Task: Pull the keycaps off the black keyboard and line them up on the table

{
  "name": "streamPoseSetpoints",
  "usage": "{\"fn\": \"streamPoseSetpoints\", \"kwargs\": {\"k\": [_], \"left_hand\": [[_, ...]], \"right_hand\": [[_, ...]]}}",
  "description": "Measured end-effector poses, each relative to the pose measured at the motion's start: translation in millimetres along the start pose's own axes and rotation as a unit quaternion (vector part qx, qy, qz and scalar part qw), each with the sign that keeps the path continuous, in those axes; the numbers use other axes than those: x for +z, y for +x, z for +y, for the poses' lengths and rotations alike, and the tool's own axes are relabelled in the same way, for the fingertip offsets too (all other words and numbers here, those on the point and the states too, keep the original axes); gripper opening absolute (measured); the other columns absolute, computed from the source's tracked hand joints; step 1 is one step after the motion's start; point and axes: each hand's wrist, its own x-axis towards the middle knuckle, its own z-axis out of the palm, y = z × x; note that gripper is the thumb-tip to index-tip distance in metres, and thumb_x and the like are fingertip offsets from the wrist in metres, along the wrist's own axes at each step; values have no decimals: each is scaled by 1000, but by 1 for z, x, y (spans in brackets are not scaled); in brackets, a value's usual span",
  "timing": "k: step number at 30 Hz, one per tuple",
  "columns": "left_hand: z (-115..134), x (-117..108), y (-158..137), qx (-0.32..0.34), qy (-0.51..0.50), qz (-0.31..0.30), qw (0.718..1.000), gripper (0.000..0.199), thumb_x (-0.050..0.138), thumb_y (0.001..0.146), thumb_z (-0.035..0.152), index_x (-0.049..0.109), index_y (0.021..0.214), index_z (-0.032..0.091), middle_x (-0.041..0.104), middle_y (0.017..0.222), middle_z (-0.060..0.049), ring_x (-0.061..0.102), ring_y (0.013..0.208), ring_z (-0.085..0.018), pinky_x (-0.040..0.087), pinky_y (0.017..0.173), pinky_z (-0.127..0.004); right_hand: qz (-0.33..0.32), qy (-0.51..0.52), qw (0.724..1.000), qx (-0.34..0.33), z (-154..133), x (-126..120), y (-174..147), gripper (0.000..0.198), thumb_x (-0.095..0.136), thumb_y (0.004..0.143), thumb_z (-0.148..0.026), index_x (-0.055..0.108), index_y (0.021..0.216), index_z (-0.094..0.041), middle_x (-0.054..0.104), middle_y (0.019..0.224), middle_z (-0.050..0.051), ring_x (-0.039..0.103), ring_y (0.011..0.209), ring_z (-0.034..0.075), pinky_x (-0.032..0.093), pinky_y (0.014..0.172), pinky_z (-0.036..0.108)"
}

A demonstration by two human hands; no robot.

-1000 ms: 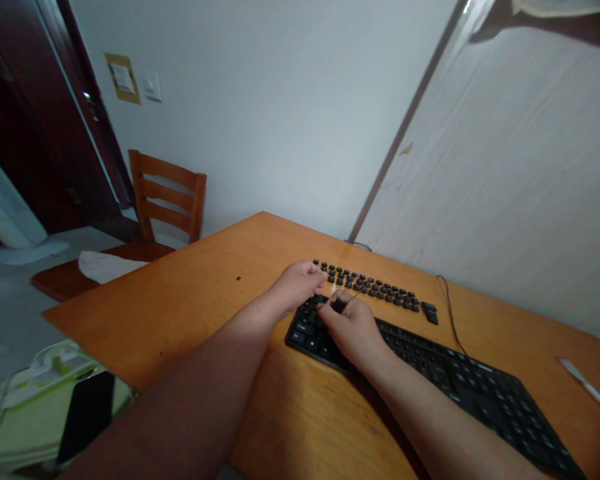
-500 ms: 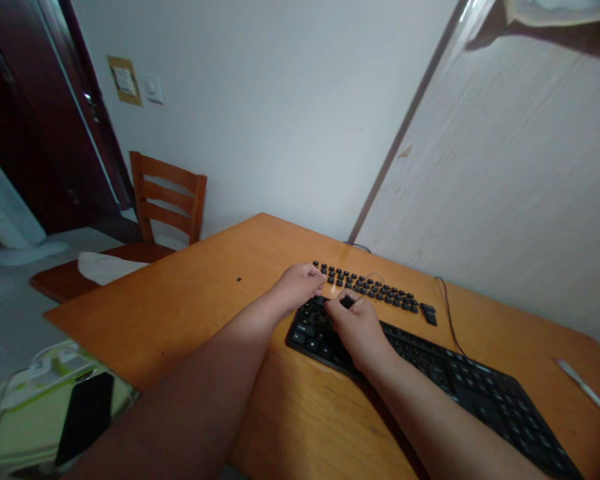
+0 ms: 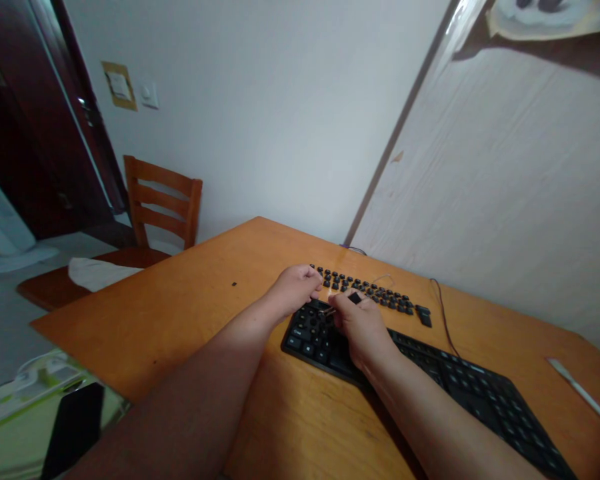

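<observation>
A black keyboard (image 3: 430, 370) lies at a slant on the wooden table, with several keycaps off its left part. My right hand (image 3: 363, 323) is over that part, closed around what looks like a keycap puller. Its black end (image 3: 355, 298) sticks up from the fingers, and its thin metal prongs (image 3: 327, 311) point left, low over the keyboard. My left hand (image 3: 297, 288) is at the keyboard's upper left corner, fingers curled together; whatever they hold is hidden. Beyond both hands, loose black keycaps (image 3: 395, 297) stand in rows on the table.
One small black piece (image 3: 234, 284) lies alone on the table (image 3: 200, 293) to the left. A thin pale stick-like tool (image 3: 580, 390) rests at the right. A cable (image 3: 445, 320) runs behind the keyboard. A chair (image 3: 163, 200) stands beyond the left edge; a phone (image 3: 75, 427) lies lower left.
My right hand has turned, so the puller's metal prongs now show beside the fingers and its black end is more exposed. My left hand stays nearly in place. The view has shifted slightly.
</observation>
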Motion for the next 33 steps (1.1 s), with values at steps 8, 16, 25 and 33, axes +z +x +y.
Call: {"fn": "streamPoseSetpoints", "kwargs": {"k": [8,16,25,33], "left_hand": [[13,2,-8,-33,-97,-57,993,17,57,82,26,61,93,14,69,89,-8,62,67,-10,46,61,-21],[25,6,-16,-66,-124,-101,985,21,60,78,18,62,98,13,68,79,-6,65,69,-12,49,67,-24],[26,10,-21,-65,-160,-121,977,21,61,77,15,61,99,12,68,81,-7,63,69,-10,49,70,-23],[25,11,-21,-72,-180,-121,974,20,67,77,20,61,95,13,67,79,-5,62,68,-9,48,69,-21]], "right_hand": [[47,50,996,-52,-3,-9,13,30,68,75,-32,45,58,-21,46,46,-6,36,43,10,26,44,25],[76,17,990,-118,-15,-13,14,29,66,79,-33,47,61,-21,48,50,-6,42,49,11,33,51,25],[72,1,986,-150,-17,-12,14,31,65,80,-37,45,61,-21,49,51,-5,45,50,12,36,53,25],[70,1,986,-150,-25,-10,10,30,65,77,-39,46,61,-22,51,53,-5,47,51,12,39,54,26]]}}
